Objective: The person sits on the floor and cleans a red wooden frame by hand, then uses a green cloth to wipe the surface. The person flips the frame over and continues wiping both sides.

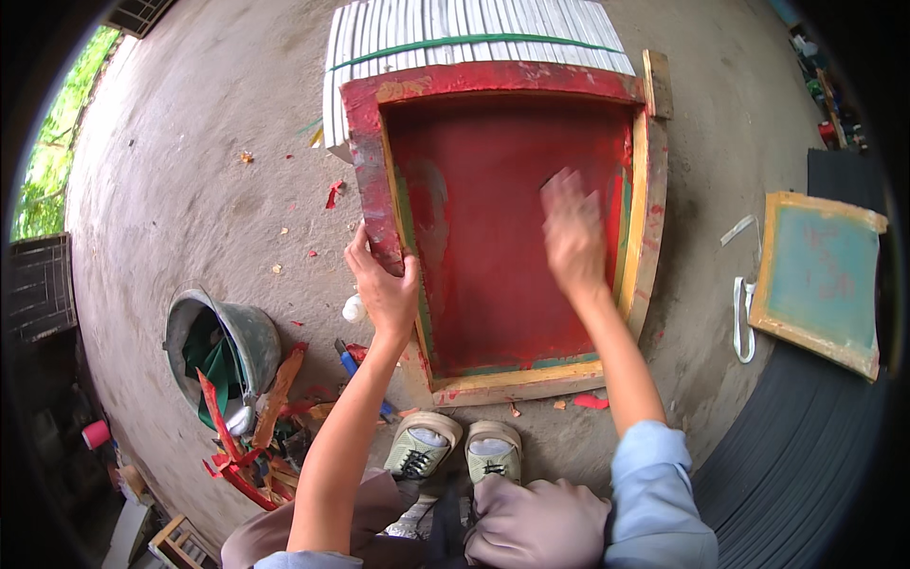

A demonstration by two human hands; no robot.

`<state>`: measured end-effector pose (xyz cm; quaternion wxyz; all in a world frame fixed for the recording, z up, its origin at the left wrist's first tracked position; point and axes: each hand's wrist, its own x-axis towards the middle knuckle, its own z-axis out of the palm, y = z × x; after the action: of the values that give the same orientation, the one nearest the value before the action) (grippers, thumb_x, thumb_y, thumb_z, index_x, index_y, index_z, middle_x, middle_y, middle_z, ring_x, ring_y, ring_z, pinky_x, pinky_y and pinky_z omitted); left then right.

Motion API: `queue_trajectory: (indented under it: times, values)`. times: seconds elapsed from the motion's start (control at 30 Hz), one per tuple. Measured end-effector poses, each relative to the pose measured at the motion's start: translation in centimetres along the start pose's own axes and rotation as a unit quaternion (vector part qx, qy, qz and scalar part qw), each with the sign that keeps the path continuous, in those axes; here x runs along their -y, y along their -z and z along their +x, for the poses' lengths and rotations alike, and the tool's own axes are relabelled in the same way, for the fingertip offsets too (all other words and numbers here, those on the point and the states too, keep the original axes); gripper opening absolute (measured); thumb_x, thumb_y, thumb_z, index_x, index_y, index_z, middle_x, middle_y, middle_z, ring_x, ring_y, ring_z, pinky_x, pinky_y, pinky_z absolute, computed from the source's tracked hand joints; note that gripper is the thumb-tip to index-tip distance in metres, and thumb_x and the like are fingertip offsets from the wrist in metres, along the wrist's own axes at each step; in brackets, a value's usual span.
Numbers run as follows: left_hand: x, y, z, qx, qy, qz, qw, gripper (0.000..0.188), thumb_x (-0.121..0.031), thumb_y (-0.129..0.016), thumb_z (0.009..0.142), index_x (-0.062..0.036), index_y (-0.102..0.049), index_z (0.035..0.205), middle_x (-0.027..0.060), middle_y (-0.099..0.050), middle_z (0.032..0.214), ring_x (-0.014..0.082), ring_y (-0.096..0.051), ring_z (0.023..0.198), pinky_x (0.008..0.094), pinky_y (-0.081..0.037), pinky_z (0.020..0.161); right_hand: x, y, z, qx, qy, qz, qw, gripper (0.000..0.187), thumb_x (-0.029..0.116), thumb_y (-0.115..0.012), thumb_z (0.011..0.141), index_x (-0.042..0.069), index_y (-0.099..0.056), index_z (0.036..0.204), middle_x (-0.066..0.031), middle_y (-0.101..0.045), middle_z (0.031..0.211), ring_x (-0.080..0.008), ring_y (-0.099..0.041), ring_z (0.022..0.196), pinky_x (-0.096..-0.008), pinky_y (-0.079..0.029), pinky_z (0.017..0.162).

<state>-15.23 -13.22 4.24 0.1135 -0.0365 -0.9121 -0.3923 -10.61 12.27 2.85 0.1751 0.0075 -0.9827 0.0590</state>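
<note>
A wooden screen-printing frame [648, 190], smeared with red paint, lies in front of me with its dark red mesh [502, 284] facing up. My left hand [384, 289] grips the frame's left bar, the thumb on the inner side and the fingers outside. Over the right half of the mesh is my right hand [574, 232], smeared by motion. A small dark patch shows at its fingertips; whether it is something held, I cannot make out. Beyond the frame, a stack of white boards [474, 28] is bound with a green strap [474, 41].
At left stands a grey bucket [248, 332] with green cloth inside. Red-stained scraps [280, 408] and a blue-handled tool [347, 357] lie near my feet. A second screen frame [823, 275], white strips [744, 318] and black ridged matting [787, 455] are at right.
</note>
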Motion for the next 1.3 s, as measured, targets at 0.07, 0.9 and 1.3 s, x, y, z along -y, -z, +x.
queue_trajectory:
  times: [0.07, 0.9, 1.3]
  values:
    - [-1.0, -0.5, -0.1, 0.002, -0.014, 0.009, 1.000, 0.073, -0.007, -0.066, 0.071, -0.0041, -0.032, 0.136, 0.0184, -0.044, 0.117, 0.0378, -0.052, 0.106, 0.0451, -0.047, 0.084, -1.9, -0.7, 4.4, -0.104, -0.153, -0.026, 0.982, 0.052, 0.020, -0.045, 0.095, -0.001, -0.035, 0.141, -0.0197, -0.033, 0.148, -0.0315, -0.029, 0.139, -0.0474, -0.023, 0.114]
    - [-1.4, -0.5, -0.3, 0.003, 0.010, 0.010, 1.000, 0.075, -0.007, -0.065, 0.071, -0.0060, -0.030, 0.137, 0.0196, -0.043, 0.120, 0.0420, -0.054, 0.103, 0.0475, -0.047, 0.081, -0.6, -1.4, 5.3, -0.134, -0.209, -0.014, 0.968, 0.053, 0.018, -0.044, 0.095, 0.000, -0.031, 0.144, -0.0194, -0.030, 0.149, -0.0327, -0.026, 0.140, -0.0459, -0.019, 0.116]
    - [-1.2, -0.6, -0.3, -0.019, -0.021, 0.026, 0.999, 0.076, -0.007, -0.065, 0.071, -0.0047, -0.030, 0.138, 0.0203, -0.044, 0.120, 0.0419, -0.055, 0.102, 0.0472, -0.048, 0.082, -2.0, -0.5, 6.3, -0.128, -0.101, 0.016, 0.986, 0.050, 0.017, -0.048, 0.091, 0.005, -0.041, 0.140, -0.0144, -0.042, 0.144, -0.0278, -0.036, 0.136, -0.0451, -0.027, 0.113]
